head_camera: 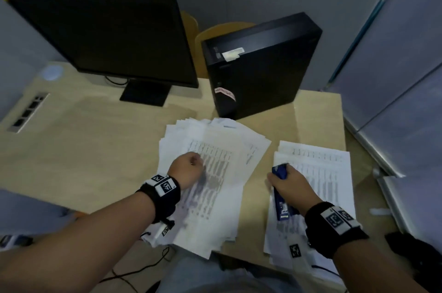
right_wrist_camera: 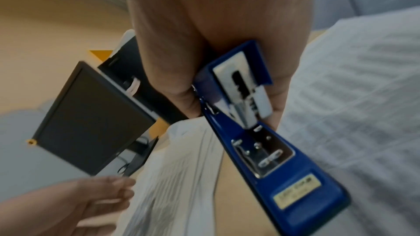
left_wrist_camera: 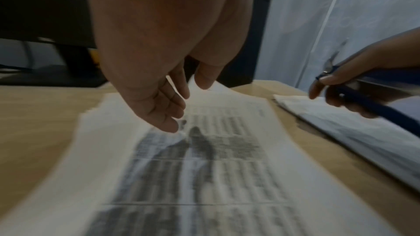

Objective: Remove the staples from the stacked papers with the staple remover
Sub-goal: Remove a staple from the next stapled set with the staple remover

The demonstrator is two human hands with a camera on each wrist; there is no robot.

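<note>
A fanned stack of printed papers (head_camera: pixel 215 180) lies mid-desk, blurred in the left wrist view as the stack of papers (left_wrist_camera: pixel 204 177). My left hand (head_camera: pixel 191 166) is over its upper part; the left wrist view shows the left hand (left_wrist_camera: pixel 188 105) with fingers nearly straight and the fingertips (left_wrist_camera: pixel 173 126) at the top sheet. A second pile of papers (head_camera: pixel 327 173) lies to the right. My right hand (head_camera: pixel 287 180) grips a blue staple remover (head_camera: pixel 281 194) above that pile's left edge. Up close, the right hand (right_wrist_camera: pixel 232 110) is wrapped round the staple remover (right_wrist_camera: pixel 272 168), metal underside showing.
A dark monitor (head_camera: pixel 107 36) stands at the back left of the wooden desk (head_camera: pixel 83 149). A black computer tower (head_camera: pixel 258 70) stands just behind the papers. A socket strip (head_camera: pixel 28 111) sits at the far left. Grey partitions (head_camera: pixel 394 77) close the right side.
</note>
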